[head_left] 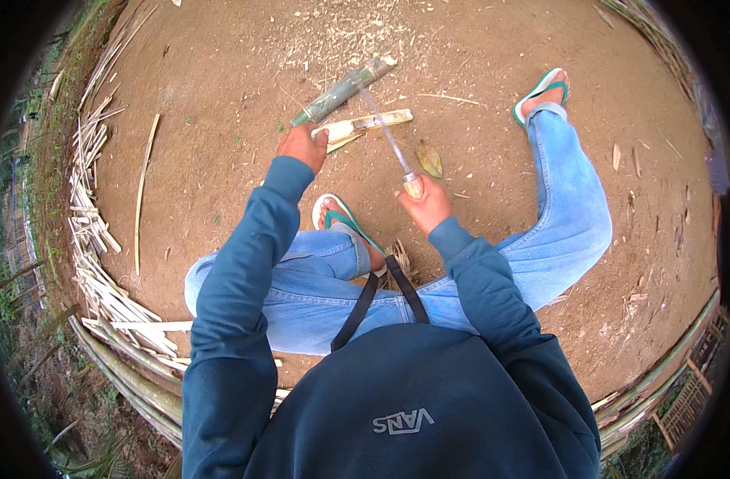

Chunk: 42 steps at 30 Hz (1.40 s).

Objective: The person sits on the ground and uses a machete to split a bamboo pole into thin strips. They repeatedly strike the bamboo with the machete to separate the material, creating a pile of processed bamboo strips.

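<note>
My right hand (426,206) is closed round the pale wooden handle of a long-bladed knife (390,140). Its thin blade slants forward and left, and its far part is blurred. Beneath the blade, from this view, lies a split bamboo piece (393,118) with its pale inner side up. My left hand (302,149) grips the left end of that piece, though the fingertips are partly hidden. Just beyond it a green bamboo length (345,89) rests on the ground, slanting up to the right. The blade's far end overlaps it in view; contact cannot be judged.
Brown bare soil (221,160) spreads around me, with wood shavings (345,32) scattered ahead. Piled bamboo strips (102,279) line the left side. A dry leaf (429,159) lies near the knife. My sandalled feet (540,92) are on the ground, one close to the bamboo.
</note>
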Each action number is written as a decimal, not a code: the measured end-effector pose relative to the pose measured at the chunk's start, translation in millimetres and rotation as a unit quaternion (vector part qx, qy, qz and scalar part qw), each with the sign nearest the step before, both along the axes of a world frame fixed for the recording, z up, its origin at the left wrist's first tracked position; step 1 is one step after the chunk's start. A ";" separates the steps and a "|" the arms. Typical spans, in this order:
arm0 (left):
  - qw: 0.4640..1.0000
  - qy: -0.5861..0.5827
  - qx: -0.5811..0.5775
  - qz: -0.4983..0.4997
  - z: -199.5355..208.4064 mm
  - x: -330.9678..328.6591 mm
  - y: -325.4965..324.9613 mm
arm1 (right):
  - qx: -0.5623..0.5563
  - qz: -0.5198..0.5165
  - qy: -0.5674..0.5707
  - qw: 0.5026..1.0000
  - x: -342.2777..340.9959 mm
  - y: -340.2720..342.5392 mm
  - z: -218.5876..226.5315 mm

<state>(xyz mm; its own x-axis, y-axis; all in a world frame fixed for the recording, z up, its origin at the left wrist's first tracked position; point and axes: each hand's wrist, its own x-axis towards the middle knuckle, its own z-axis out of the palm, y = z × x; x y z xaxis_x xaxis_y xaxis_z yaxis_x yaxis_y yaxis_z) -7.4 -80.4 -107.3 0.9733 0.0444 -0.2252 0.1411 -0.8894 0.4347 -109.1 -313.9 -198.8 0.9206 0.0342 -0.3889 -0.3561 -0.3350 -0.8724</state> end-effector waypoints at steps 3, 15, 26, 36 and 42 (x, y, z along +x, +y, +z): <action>1.000 0.003 0.013 0.019 13.9 -22.0 0.9 | -0.053 0.086 -0.012 0.995 -4.1 12.8 35.2; 0.997 -0.018 0.001 0.071 7.7 -63.5 -2.2 | -0.161 0.191 -0.022 0.968 11.9 29.5 26.1; 0.988 0.066 -0.014 0.142 13.3 -55.5 -0.3 | -0.184 0.203 -0.009 0.962 34.8 36.6 29.2; 0.991 -0.002 -0.040 0.124 9.4 -57.9 -4.1 | -0.172 0.225 -0.009 0.959 36.6 27.5 40.5; 0.993 -0.009 -0.030 0.118 6.6 -53.9 2.3 | -0.180 0.192 -0.031 0.964 38.9 32.0 20.2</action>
<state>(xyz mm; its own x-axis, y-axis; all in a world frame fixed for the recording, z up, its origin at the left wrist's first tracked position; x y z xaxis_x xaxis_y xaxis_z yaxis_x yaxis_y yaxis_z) -61.3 -78.2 -100.8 0.9414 0.2580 -0.2173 0.3338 -0.8053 0.4899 -70.2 -281.9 -178.6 0.8891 0.2499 -0.3835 -0.0965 -0.7166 -0.6908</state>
